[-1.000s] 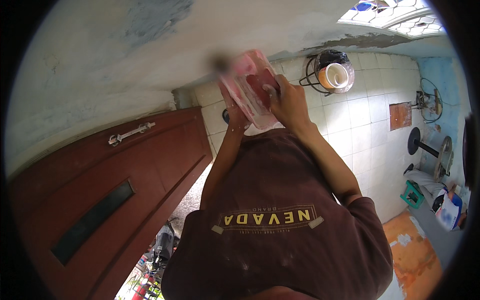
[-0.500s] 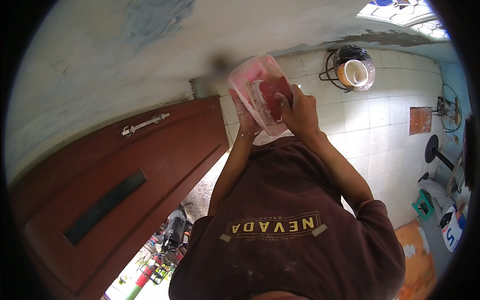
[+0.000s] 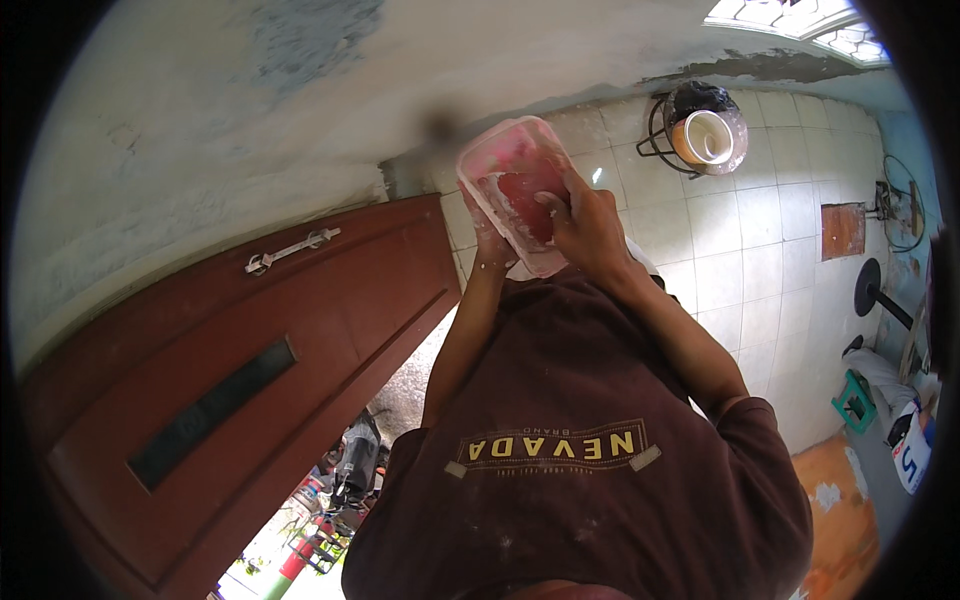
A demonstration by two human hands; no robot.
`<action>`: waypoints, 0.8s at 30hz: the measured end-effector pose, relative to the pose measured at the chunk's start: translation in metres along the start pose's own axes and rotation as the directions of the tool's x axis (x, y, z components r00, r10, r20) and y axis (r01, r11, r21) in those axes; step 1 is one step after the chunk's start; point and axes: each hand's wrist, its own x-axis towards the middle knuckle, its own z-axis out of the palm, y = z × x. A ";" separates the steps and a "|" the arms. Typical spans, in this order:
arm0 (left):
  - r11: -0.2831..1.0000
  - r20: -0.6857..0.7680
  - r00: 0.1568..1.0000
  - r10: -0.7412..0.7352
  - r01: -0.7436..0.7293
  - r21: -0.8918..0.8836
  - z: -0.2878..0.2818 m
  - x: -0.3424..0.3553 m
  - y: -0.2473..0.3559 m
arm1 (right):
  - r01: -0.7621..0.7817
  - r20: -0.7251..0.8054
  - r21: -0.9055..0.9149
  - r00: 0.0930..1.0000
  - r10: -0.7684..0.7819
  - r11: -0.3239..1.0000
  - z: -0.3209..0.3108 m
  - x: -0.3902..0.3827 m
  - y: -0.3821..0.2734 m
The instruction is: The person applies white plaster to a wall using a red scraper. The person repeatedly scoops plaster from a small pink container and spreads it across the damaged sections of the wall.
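In front of my chest is a pinkish translucent plastic tub (image 3: pixel 490 157) smeared with whitish paste. My left hand (image 3: pixel 489 240) grips it along its left side, the palm and fingers partly hidden behind the wall. Inside the tub, a flat red putty scraper (image 3: pixel 524 200) lies tilted against the paste. My right hand (image 3: pixel 592 232) is closed on the scraper's near right edge, thumb on top. White smudges mark my left wrist.
A brown wooden door (image 3: pixel 370 245) with a metal latch stands at left, beside a patchy plastered wall (image 3: pixel 200 120). On the tiled floor (image 3: pixel 715 225), a white-rimmed bucket (image 3: pixel 708 138) sits by a black metal frame. A green stool (image 3: pixel 854 402) is at far right.
My right hand and the scraper have moved left and slightly down, deeper into the tub. The scraper's far edge no longer rises by the tub's right rim. My left hand keeps its hold.
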 end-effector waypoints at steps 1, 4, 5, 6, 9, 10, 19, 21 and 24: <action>1.000 0.002 1.000 0.002 -0.002 0.005 -0.002 0.000 -0.001 | 0.012 -0.024 0.021 1.000 -0.012 1.000 0.000 -0.002 0.001; 1.000 0.001 1.000 0.004 -0.004 0.018 -0.001 0.002 -0.007 | 0.013 -0.088 0.048 0.996 -0.009 0.999 0.000 -0.006 0.006; 1.000 0.001 1.000 0.006 -0.006 0.024 0.000 0.001 -0.010 | -0.011 -0.096 0.036 0.995 0.015 0.999 -0.003 -0.005 0.009; 1.000 0.000 1.000 0.006 -0.006 0.028 0.001 0.002 -0.012 | -0.035 -0.105 0.025 0.994 0.038 0.999 -0.007 -0.005 0.010; 1.000 0.000 1.000 0.007 -0.007 0.028 0.004 0.000 -0.017 | 0.000 -0.233 0.002 0.973 0.000 1.000 -0.021 -0.005 0.006; 1.000 -0.002 1.000 0.008 -0.008 0.025 0.005 0.000 -0.019 | 0.028 -0.251 -0.022 0.967 -0.033 0.999 -0.025 -0.004 0.008; 0.998 0.016 1.000 0.002 -0.003 0.060 0.024 0.006 -0.024 | 0.013 -0.267 -0.172 0.962 -0.059 0.985 -0.017 0.007 0.020; 0.998 0.022 1.000 0.007 -0.009 0.061 0.027 0.007 -0.025 | -0.009 -0.225 -0.094 0.974 -0.013 0.996 -0.014 0.006 0.011; 0.998 0.038 0.999 0.010 -0.012 0.068 0.032 0.014 -0.023 | 0.020 -0.214 -0.070 0.976 -0.035 0.997 -0.011 0.005 0.007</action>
